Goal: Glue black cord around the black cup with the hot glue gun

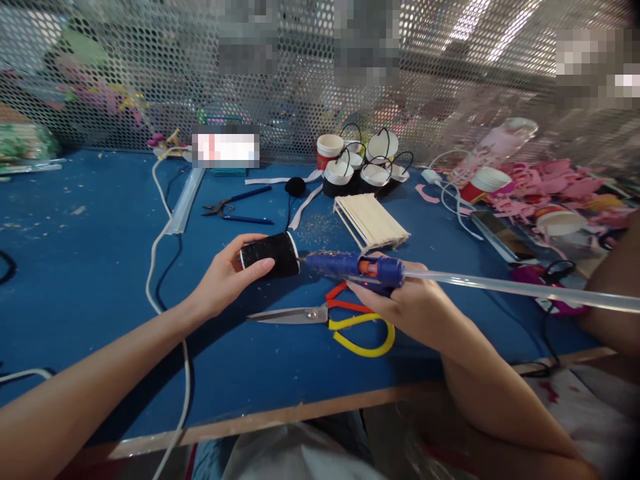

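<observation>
My left hand [235, 270] is closed around a paper cup [273, 257] wrapped in black material, tipped on its side with white rims showing at both ends. In my right hand [400, 293] is a blue hot glue gun [335, 263], its nozzle at the cup's right-hand rim. A long clear glue stick [500, 283] runs out of the back of the gun toward the right edge. Scissors [320, 315] with one red and one yellow handle lie on the table below both hands. Beyond the gun sits a bundle of pale wooden sticks [377, 220].
Several black-wrapped cups [339, 175] with thin black loops stand at the back, beside a red cup [327, 157]. Blue-handled pliers [235, 205], spare glue sticks [186, 200] and a white cable [150, 273] lie left. Pink scraps [540, 180] pile up right, near another person's arm [613, 293].
</observation>
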Action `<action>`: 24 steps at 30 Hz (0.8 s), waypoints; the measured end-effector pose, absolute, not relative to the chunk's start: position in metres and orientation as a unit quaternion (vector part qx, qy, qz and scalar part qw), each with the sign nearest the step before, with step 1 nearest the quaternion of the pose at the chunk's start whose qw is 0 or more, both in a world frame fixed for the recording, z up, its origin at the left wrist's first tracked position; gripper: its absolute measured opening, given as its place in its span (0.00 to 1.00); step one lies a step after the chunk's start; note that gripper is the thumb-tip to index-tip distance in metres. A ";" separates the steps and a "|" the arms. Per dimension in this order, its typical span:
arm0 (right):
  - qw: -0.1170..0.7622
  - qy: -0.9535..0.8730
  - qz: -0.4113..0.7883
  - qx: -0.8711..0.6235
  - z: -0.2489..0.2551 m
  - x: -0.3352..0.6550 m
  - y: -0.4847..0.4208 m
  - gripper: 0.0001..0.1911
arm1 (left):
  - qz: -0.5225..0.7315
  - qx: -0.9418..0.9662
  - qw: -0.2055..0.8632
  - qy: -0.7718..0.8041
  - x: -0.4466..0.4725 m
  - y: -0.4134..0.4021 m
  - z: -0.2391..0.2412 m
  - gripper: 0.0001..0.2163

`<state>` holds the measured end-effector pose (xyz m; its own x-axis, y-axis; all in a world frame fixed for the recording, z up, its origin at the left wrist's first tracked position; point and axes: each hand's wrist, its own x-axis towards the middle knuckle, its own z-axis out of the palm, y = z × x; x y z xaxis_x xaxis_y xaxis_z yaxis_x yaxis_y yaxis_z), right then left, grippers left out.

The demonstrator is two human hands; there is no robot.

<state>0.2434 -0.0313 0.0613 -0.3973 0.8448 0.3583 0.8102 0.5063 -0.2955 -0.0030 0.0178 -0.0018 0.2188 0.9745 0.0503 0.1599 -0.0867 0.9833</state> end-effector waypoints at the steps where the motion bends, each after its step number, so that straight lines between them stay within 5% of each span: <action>1: 0.241 -0.833 0.032 -0.497 0.061 0.243 -0.031 0.10 | 0.413 0.619 0.479 0.465 -0.003 0.018 -0.001 0.22; 8: 0.243 -0.826 0.028 -0.508 0.054 0.252 -0.026 0.12 | 0.398 0.667 0.452 0.437 -0.003 0.016 -0.003 0.21; 15: 0.355 -0.660 0.252 -0.613 0.057 0.255 -0.012 0.14 | 0.401 0.662 0.441 0.455 -0.002 0.017 -0.006 0.23; 20: 0.380 -0.638 0.151 -0.652 0.055 0.276 0.024 0.19 | 0.413 0.650 0.449 0.453 -0.003 0.018 -0.008 0.24; 24: 0.284 -0.630 0.056 -0.721 0.050 0.295 0.063 0.22 | 0.428 0.643 0.455 0.444 -0.004 0.018 -0.007 0.25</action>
<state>0.2948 0.0630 0.0505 0.1998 0.9401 0.2762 0.8764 -0.0454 -0.4795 -0.0038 0.0178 -0.0073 0.2400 0.9597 0.1460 0.1822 -0.1922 0.9643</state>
